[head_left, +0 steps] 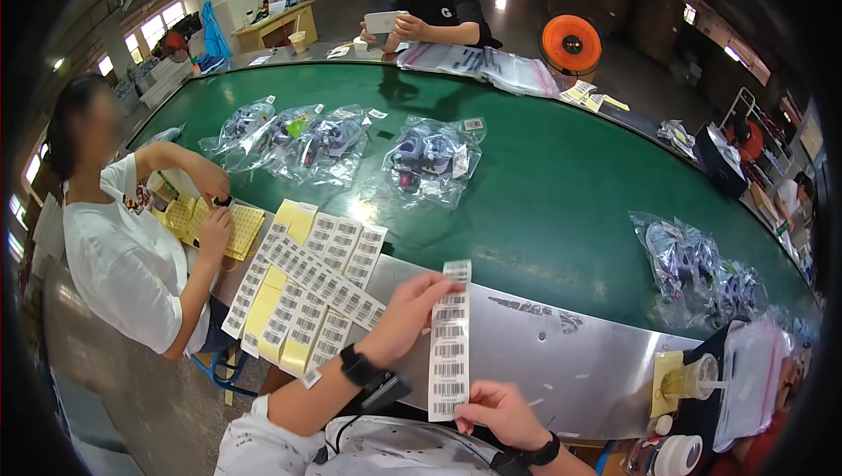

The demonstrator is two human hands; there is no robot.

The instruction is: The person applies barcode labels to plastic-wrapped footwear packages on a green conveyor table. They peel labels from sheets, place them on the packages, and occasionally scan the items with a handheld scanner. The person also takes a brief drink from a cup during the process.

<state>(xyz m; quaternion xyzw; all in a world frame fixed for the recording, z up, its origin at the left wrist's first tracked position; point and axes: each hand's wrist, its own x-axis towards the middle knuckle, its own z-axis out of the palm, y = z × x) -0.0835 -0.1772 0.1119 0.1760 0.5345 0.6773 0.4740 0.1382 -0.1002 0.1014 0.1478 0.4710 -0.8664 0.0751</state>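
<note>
A white strip of barcode labels (449,349) stretches lengthwise between my two hands, above the metal edge of the table. The fingers of my left hand (410,305) are closed on its far end. At the near end, my right hand (502,412) pinches the lower corner between thumb and fingers. Beside my left forearm lie overlapping sheets of barcode labels (307,318), some with bare yellow backing showing. A small loose label (310,379) is near my left wrist.
Clear bags of shoes (431,156) lie on the green belt (517,204), with more bagged shoes (680,257) at right. A co-worker (123,221) at left handles a yellow sheet (246,232); another person (438,7) opposite holds a phone. A drink cup (688,379) stands at right.
</note>
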